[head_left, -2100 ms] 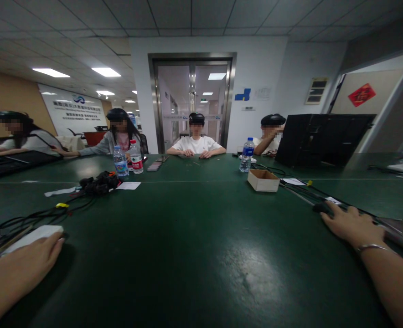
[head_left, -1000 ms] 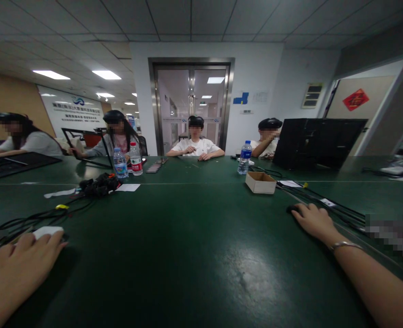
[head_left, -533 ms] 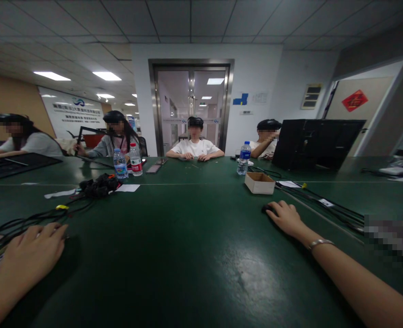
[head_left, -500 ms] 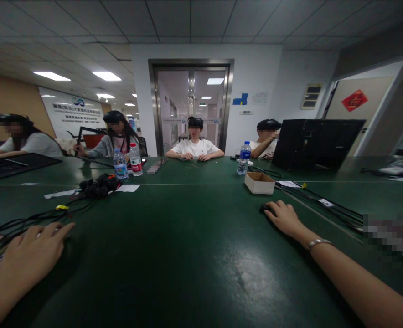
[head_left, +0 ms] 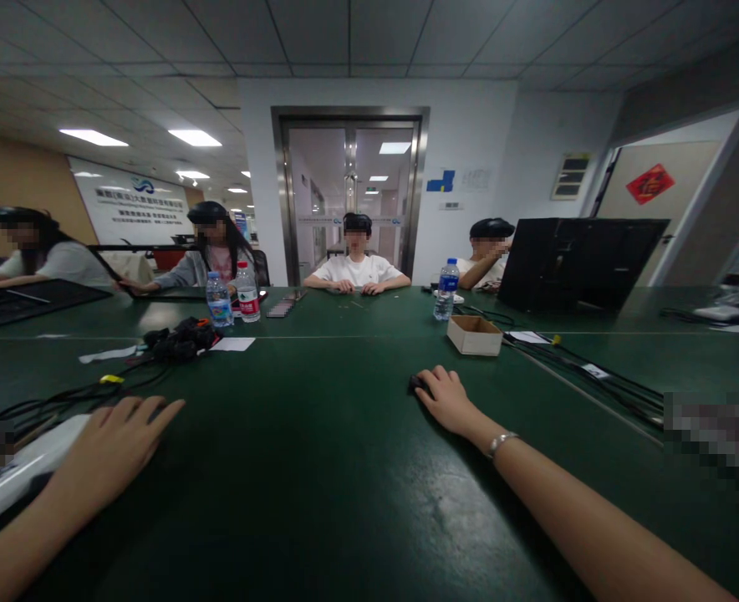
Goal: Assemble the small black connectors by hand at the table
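Observation:
My right hand [head_left: 448,400] rests on the green table [head_left: 319,435], its fingers closed round a small black object [head_left: 415,384] that shows only at the fingertips. An open cardboard box [head_left: 475,336] stands beyond it to the right. On the left, my left hand [head_left: 115,439] is spread palm down with fingers apart, low over the table. Beside and partly behind it lies a glossy white object [head_left: 28,468]; whether the hand touches it is hidden. Black cables [head_left: 49,405] run just past that hand.
A black bundle [head_left: 181,339], two bottles [head_left: 219,299] [head_left: 247,293] and paper [head_left: 233,344] lie far left. Another bottle [head_left: 446,289] and a black monitor [head_left: 579,263] stand far right. Several people sit across the table.
My right hand has slid left with the black object. My left hand has moved right and slightly up, uncovering more of the white object. A person at the far left has lowered a dark frame.

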### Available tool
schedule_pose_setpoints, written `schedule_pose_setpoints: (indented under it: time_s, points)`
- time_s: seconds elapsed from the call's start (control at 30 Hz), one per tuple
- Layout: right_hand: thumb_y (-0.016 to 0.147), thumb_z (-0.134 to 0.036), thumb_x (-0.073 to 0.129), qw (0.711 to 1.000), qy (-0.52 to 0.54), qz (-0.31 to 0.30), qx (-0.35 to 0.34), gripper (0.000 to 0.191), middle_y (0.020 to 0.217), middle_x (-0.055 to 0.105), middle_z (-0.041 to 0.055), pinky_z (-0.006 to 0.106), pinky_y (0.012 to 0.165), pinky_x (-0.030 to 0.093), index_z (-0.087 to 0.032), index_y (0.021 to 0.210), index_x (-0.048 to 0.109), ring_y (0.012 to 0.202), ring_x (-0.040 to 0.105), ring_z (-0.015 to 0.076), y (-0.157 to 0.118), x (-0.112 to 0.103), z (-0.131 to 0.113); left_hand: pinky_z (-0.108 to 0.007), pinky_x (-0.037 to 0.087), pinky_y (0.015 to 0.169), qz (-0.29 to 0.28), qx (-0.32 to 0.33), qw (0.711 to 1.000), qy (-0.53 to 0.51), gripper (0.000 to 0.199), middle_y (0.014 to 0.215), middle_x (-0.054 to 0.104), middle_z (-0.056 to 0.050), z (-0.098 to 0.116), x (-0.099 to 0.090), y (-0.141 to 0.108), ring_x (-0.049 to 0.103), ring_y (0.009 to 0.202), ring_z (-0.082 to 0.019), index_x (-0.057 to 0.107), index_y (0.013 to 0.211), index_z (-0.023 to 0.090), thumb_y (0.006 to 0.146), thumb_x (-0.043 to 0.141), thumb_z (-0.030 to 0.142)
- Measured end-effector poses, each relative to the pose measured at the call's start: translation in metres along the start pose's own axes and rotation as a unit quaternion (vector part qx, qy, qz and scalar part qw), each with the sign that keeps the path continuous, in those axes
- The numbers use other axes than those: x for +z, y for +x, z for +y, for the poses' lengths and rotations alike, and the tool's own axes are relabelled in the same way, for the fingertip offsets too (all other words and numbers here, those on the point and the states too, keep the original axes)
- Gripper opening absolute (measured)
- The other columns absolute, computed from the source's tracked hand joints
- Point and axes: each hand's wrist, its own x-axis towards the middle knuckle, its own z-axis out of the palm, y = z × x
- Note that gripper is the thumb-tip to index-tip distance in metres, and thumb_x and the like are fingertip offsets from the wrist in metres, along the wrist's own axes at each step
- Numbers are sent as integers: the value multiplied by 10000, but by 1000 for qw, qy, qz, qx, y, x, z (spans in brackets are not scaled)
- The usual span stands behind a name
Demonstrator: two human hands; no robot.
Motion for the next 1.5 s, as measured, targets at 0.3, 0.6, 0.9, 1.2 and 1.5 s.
schedule_pose_setpoints:
  time_s: [0.3,0.6,0.9,1.2,1.5]
  points:
    - [912,-376,384,997,73,-4,12,300,1088,541,135,385,861,366,-181,1036,576,969,468,259,39,24,-78,-401,405,874,50,212,954,-207,396,1186,590,-93,191,-68,88,503,1079,-259,564,1190,256,873,355,141]
    - [857,-358,419,875,460,45,143,218,762,599,11,276,713,452,-203,782,553,760,558,159,61,37,-47,-475,364,923,3,70,910,-409,502,1228,520,-185,292,-82,133,447,1140,-345,475,1265,153,820,465,384]
    - [670,-344,662,774,582,155,197,242,740,671,43,301,696,515,-155,821,655,707,625,171,60,41,-37,-457,381,884,14,124,901,-417,402,1199,539,-112,288,-84,132,457,1103,-308,494,1251,286,868,431,391]
    - [640,-294,721,699,688,103,166,545,634,616,-30,283,607,532,-208,1157,571,613,630,142,50,23,-37,-364,432,836,18,111,894,-433,191,1088,608,-75,275,-80,131,542,1006,-236,582,1006,237,863,498,332]
    - [655,-234,744,694,695,31,188,228,655,633,3,221,590,510,-166,736,542,598,624,109,49,20,-46,-307,479,715,-57,24,725,-686,318,839,679,-55,238,-54,134,634,764,-179,573,924,187,796,571,478]
